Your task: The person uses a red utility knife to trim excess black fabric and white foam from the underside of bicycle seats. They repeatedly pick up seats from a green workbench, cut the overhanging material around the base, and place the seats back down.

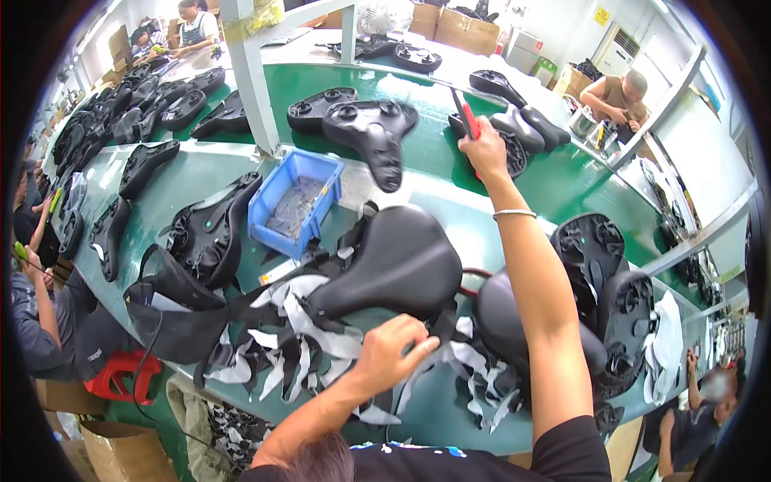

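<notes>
A smooth black bicycle saddle [393,257] lies top up before me, its narrow nose toward the lower left. My left hand [393,353] is at its near edge, fingers curled and thumb stretched to the right; what they grip, if anything, is hidden. Beyond the saddle, my right arm reaches far out over the bench. My right hand [486,151] is closed round a red-handled tool [469,120] with a narrow dark tip pointing away; its exact kind I cannot make out. Black and grey-white fabric scraps [301,321] lie around and beneath the saddle.
A blue bin [259,210] of small pieces stands beyond the scraps. More saddles [377,132] lie across the green bench [281,76], with several at right [626,329]. A white post [250,76] rises behind the bin. Other people work at both sides.
</notes>
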Available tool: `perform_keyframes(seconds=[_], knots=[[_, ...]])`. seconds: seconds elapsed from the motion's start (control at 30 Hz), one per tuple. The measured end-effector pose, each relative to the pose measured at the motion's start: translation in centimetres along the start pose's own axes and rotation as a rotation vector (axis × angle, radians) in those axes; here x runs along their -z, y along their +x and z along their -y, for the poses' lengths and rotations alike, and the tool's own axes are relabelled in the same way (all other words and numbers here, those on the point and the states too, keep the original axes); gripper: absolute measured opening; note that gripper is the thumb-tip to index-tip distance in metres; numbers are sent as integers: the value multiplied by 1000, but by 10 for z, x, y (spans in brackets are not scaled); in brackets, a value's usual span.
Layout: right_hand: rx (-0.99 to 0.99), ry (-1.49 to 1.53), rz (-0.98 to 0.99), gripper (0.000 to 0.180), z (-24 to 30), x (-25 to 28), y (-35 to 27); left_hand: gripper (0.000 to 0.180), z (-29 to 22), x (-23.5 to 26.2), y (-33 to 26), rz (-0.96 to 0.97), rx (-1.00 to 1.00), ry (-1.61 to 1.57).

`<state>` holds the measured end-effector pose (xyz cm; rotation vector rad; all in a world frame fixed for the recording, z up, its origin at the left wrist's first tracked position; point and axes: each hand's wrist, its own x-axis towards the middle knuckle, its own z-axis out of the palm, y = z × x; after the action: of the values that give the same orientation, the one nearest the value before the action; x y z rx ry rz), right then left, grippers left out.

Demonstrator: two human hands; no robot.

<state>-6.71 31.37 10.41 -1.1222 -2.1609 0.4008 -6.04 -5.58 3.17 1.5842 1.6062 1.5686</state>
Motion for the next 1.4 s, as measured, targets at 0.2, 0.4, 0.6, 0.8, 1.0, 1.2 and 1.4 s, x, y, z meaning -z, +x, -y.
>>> perform_keyframes(seconds=[0.2,0.4,0.6,0.8,1.0,1.2,1.4], knots=[[161,-514,84,43,-81,-65,-3,19,27,-3,-6,-25,272,14],[337,-428,469,32,-50,3,20,23,27,-5,2,-19,71,31],[-124,228,790,27,91,144,-82,31,9,-2,-3,165,103,-331],[301,527,761,37,86,104,-247,34,-40,-11,-2,25,479,-1046],[563,-466,723,17,-15,73,-217,33,-21,15,-23,-170,676,-785],[645,-574,660,18,-15,32,-207,44,13,33,-4,-437,616,-841],[205,-549,887,26,7,45,-177,46,26,48,-4,-557,552,-852]])
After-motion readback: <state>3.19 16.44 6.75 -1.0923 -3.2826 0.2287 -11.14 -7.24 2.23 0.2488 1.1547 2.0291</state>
